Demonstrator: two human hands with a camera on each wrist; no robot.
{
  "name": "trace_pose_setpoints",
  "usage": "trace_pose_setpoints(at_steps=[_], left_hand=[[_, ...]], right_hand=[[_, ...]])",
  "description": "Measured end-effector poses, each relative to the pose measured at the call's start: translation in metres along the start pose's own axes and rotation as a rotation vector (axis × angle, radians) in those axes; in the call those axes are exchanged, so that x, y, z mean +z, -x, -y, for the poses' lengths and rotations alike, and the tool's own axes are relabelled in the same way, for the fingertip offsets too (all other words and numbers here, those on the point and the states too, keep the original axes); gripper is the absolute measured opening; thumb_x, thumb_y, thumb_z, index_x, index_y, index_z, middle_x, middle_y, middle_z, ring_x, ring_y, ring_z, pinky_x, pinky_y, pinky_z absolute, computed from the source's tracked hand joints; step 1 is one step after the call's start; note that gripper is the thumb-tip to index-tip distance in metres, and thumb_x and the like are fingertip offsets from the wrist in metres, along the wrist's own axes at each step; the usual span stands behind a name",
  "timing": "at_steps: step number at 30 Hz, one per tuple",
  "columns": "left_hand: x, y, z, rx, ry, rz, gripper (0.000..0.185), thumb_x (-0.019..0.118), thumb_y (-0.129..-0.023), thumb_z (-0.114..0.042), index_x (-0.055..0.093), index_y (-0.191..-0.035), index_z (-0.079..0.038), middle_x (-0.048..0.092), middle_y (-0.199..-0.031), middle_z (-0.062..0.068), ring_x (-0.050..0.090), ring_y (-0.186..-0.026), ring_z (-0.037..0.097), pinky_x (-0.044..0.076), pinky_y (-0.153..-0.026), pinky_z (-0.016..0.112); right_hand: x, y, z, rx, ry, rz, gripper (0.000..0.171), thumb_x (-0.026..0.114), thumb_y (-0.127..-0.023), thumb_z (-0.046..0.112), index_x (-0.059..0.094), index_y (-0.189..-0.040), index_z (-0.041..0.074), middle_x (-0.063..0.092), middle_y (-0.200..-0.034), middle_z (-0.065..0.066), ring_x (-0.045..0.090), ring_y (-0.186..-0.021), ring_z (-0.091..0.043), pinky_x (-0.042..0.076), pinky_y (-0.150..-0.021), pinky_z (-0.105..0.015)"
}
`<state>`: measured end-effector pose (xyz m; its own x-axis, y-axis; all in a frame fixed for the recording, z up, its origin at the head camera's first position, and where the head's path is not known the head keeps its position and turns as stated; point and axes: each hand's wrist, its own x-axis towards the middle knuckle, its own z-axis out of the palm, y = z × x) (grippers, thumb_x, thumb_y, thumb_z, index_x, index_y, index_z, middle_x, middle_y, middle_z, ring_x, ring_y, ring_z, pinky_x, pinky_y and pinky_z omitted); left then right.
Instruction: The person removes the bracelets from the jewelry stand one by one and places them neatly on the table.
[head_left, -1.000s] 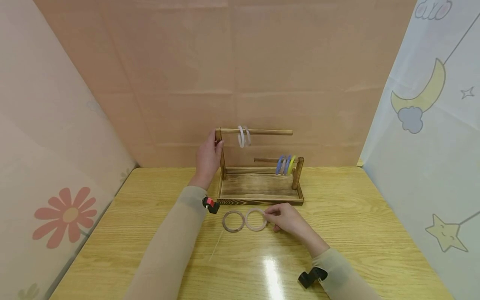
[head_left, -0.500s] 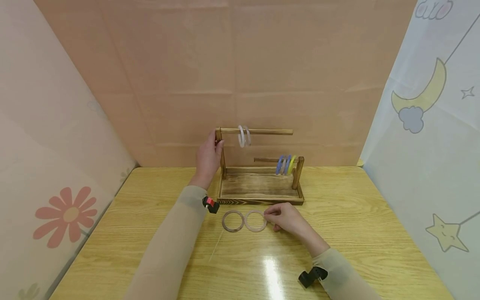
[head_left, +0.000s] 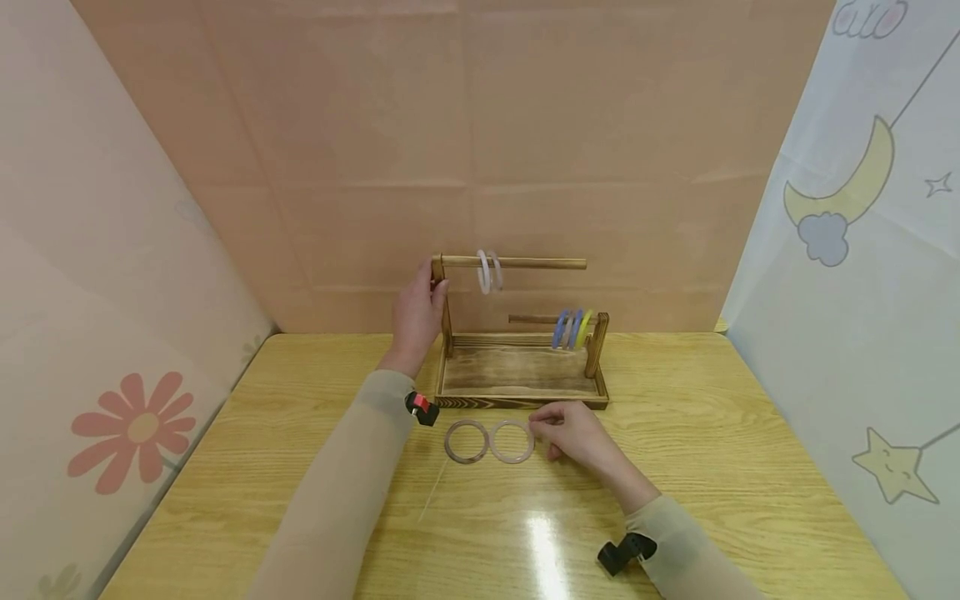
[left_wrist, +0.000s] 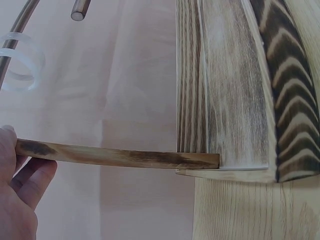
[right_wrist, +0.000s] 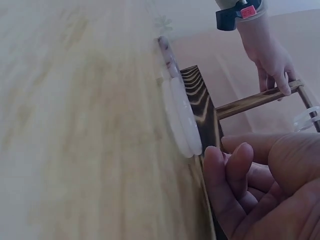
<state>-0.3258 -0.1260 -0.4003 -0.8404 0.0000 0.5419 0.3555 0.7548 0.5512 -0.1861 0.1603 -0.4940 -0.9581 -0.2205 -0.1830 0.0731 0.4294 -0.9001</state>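
My left hand point(head_left: 417, 317) grips the top of the tall left post of a wooden bangle rack point(head_left: 517, 402), thumb on one side and fingers on the other. Two pale bangles point(head_left: 484, 273) hang on the rack's upper bar. Several blue, yellow and brownish bangles point(head_left: 583, 330) hang on the lower bar, beside its post. In front of the rack a whitish bangle point(head_left: 512, 462) lies flat next to a brown-grey bangle point(head_left: 467, 462). My right hand point(head_left: 573, 433) has loosely curled fingers, their tips right beside the whitish bangle's right edge and holding nothing.
The rack stands near the back of a wood-grain table point(head_left: 712, 433). An orange-brown cloth backdrop point(head_left: 360, 167) rises behind it. Patterned white panels flank both sides. A glare spot point(head_left: 546, 550) shines at the front.
The near right edge of the whitish bangle has settled slightly lower, and my right fingertips have lifted a little off it. My left hand stays on the post.
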Motion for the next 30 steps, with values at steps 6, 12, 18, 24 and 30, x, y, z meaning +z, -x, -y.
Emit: trace_pose_setpoints(at_steps=[6,12,18,24,30], left_hand=[[0.000,-0.001,0.000,0.002,0.002,0.000,0.035,0.063,-0.115,-0.021,0.056,-0.145,-0.005,0.076,-0.116,0.019,0.075,-0.101,0.040,0.061,-0.089,0.057],[-0.001,0.001,0.001,0.000,0.018,-0.004,0.039,0.064,-0.115,-0.020,0.055,-0.149,-0.005,0.075,-0.115,0.020,0.075,-0.102,0.041,0.060,-0.089,0.058],[0.000,0.001,0.001,0.005,0.016,-0.005,0.037,0.064,-0.114,-0.020,0.056,-0.147,-0.005,0.076,-0.113,0.018,0.075,-0.097,0.040,0.060,-0.087,0.057],[0.002,0.001,0.002,0.011,0.011,-0.015,0.039,0.064,-0.114,-0.020,0.055,-0.150,-0.005,0.076,-0.115,0.019,0.076,-0.098,0.040,0.061,-0.089,0.058],[0.002,0.000,0.001,0.003,0.012,-0.003,0.040,0.059,-0.116,-0.028,0.054,-0.150,-0.005,0.076,-0.118,0.019,0.076,-0.100,0.039,0.061,-0.089,0.057]], right_hand=[[-0.003,0.004,0.019,-0.038,0.062,-0.013,0.024,0.076,-0.107,0.019,0.080,-0.127,0.006,0.078,-0.102,-0.006,0.069,-0.063,-0.024,0.056,-0.061,-0.037],[-0.011,0.005,0.044,-0.101,0.057,-0.015,0.028,0.075,-0.108,0.021,0.079,-0.130,0.003,0.080,-0.116,-0.011,0.074,-0.072,-0.037,0.062,-0.071,-0.046],[-0.024,0.000,0.064,-0.150,0.060,-0.059,0.027,0.076,-0.108,0.023,0.080,-0.130,0.007,0.081,-0.116,-0.012,0.077,-0.075,-0.035,0.065,-0.078,-0.050],[-0.037,-0.008,0.082,-0.224,0.061,-0.122,0.026,0.076,-0.108,0.023,0.080,-0.128,0.007,0.079,-0.104,-0.008,0.075,-0.069,-0.027,0.064,-0.067,-0.040],[-0.047,-0.020,0.100,-0.282,0.063,-0.184,0.027,0.076,-0.108,0.029,0.080,-0.127,0.011,0.077,-0.106,-0.006,0.075,-0.069,-0.025,0.062,-0.065,-0.038]])
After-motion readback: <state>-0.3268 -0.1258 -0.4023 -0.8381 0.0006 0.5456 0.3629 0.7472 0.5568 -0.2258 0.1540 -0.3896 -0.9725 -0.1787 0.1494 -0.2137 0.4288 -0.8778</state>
